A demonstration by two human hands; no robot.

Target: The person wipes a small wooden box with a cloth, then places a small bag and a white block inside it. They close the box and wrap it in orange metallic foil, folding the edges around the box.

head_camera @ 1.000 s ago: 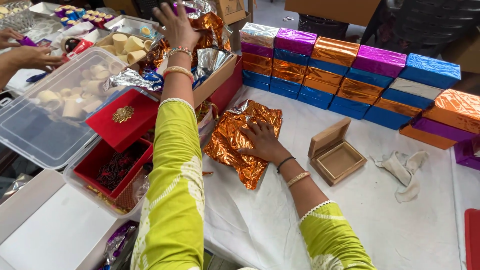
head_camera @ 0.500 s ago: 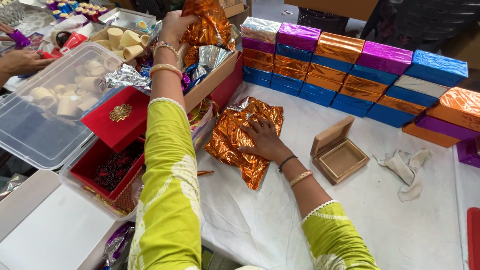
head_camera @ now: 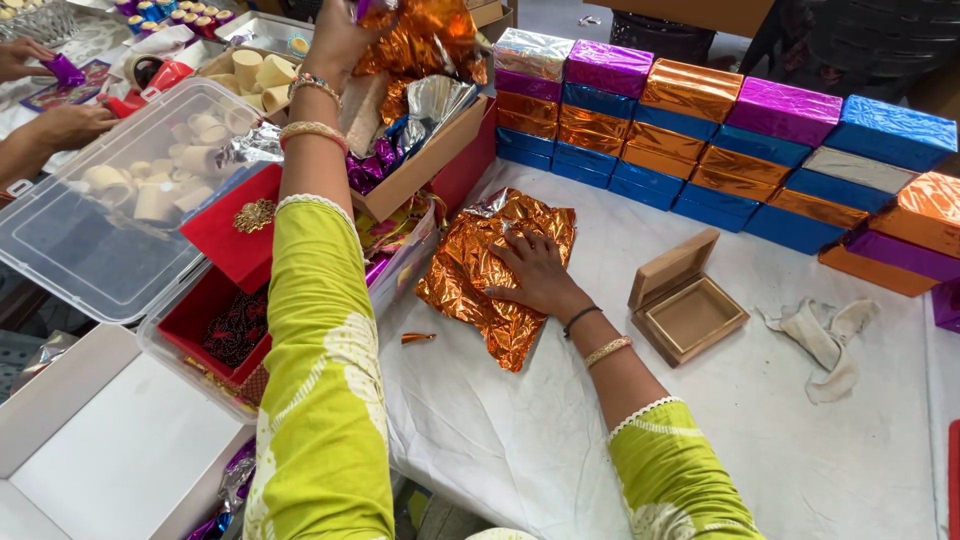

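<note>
Orange foil [head_camera: 425,35] has risen higher out of the cardboard box [head_camera: 425,165] at eleven o'clock, pinched in the left hand [head_camera: 345,35], so a fresh sheet is coming free. Right hand [head_camera: 535,275] stays flat, fingers spread, on the crumpled orange sheet [head_camera: 490,290] on the table [head_camera: 520,440]. Open wooden box [head_camera: 685,310] sits empty at three o'clock; clear tub [head_camera: 110,230] holds tape rolls.
</note>
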